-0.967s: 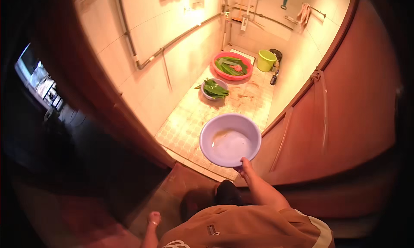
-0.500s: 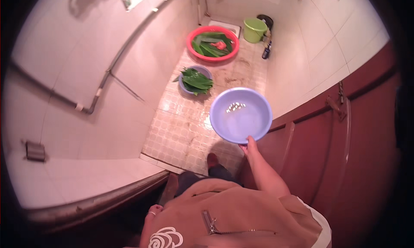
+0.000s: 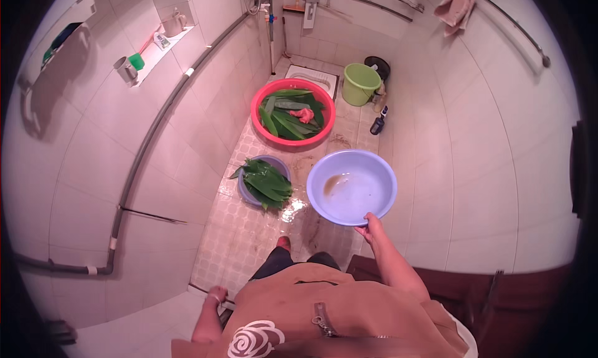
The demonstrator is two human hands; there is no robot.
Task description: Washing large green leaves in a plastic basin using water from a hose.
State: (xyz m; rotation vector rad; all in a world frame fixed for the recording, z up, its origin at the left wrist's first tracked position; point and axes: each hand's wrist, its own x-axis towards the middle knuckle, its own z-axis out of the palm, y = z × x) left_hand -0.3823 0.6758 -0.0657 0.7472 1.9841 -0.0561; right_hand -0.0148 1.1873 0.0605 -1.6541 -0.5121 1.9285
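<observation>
My right hand (image 3: 370,229) grips the near rim of a light purple-blue plastic basin (image 3: 367,193), thumb over the edge, and holds it above the floor. The basin has no large object in it; a brownish wet-looking patch or reflection shows inside. Down at my left side, my left hand (image 3: 217,294) has its fingers curled in and nothing visible in them. Left of the held basin stands a smaller purple-blue basin (image 3: 243,193) heaped with long green leaves (image 3: 268,182). Farther off, a red tub (image 3: 293,143) holds more long green leaves (image 3: 280,122) and a crumpled pinkish-red item (image 3: 304,115).
A green bucket (image 3: 359,87) and a dark blue bottle (image 3: 378,124) stand by the right wall. Behind the tub is a white squat toilet (image 3: 314,76). Grey pipe (image 3: 134,158) runs along the left wall, and a dark red door (image 3: 517,302) is at lower right. The tiled floor (image 3: 215,246) looks wet.
I have moved farther into the room with the basin in my right hand. The tub and leaf basin now look nearer, and the door has dropped to the lower right.
</observation>
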